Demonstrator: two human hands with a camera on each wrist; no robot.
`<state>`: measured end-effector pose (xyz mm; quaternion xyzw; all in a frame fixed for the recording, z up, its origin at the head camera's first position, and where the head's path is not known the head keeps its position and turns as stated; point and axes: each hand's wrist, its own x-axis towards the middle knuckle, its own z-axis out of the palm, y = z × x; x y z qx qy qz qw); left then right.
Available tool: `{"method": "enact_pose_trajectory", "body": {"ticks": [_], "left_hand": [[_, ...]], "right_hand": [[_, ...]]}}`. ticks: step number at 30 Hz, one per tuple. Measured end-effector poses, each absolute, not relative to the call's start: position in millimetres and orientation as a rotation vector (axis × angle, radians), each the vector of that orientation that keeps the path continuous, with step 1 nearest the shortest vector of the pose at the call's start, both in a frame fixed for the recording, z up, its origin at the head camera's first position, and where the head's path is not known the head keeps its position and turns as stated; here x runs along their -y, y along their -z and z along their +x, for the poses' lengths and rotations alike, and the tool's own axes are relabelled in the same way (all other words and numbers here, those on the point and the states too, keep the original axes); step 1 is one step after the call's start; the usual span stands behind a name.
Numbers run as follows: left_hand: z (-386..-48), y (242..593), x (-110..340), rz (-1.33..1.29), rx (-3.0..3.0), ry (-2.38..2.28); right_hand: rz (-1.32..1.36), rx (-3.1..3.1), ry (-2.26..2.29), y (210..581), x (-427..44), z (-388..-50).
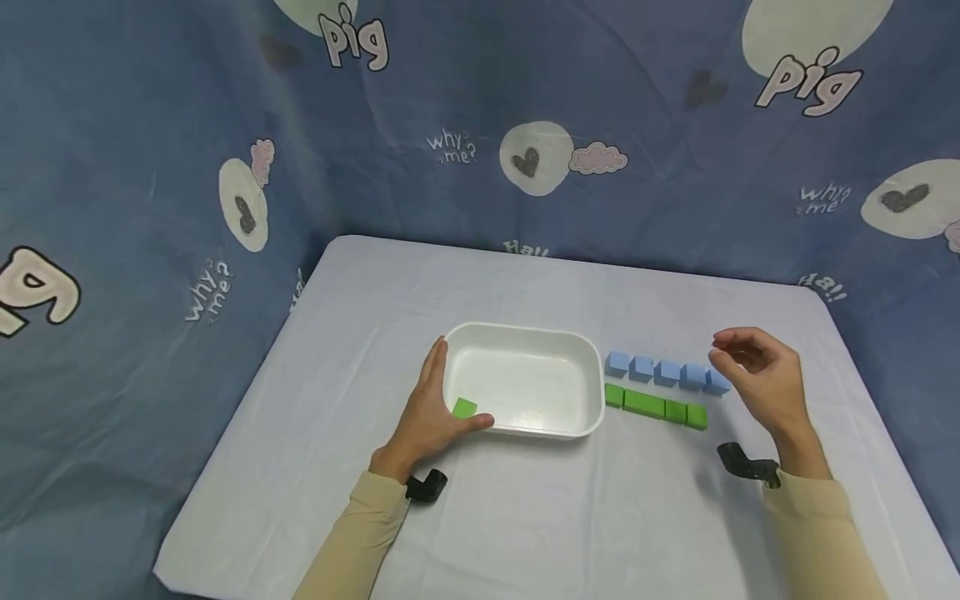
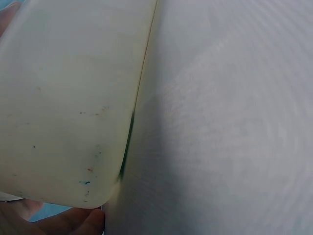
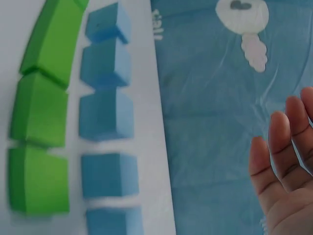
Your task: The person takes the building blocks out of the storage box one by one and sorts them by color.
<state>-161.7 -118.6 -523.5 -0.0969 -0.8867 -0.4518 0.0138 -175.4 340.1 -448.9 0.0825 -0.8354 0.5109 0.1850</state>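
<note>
My left hand (image 1: 431, 412) grips the left end of a white rectangular tray (image 1: 525, 330), thumb at the front rim and fingers along the left side. In the left wrist view the tray's pale outer wall (image 2: 68, 98) fills the left half. One green block (image 1: 464, 408) lies inside, at the front left corner. My right hand (image 1: 761, 379) hovers with loosely bent fingers and holds nothing, close to the right end of a row of blue blocks (image 1: 667, 372). In front of these runs a row of green blocks (image 1: 643, 404).
Both rows sit just right of the tray on a white-covered table (image 1: 525, 525). Behind and left of the table hangs a blue printed cloth (image 1: 420, 100). A black wrist mount (image 1: 742, 462) sticks out from the right wrist.
</note>
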Motion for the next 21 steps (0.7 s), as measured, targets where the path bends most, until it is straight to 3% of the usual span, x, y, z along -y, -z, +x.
{"method": "enact_pose_trajectory", "body": {"ticks": [13,21], "left_hand": [[-159,524,119,-0.302,2.757,1.414],[-161,523,119,-0.318,2.754,1.419]], "right_hand": [[0.629,2.110,-1.866,439,-298,-204],[0.724,2.120,-1.904,438,-269,-219]]}}
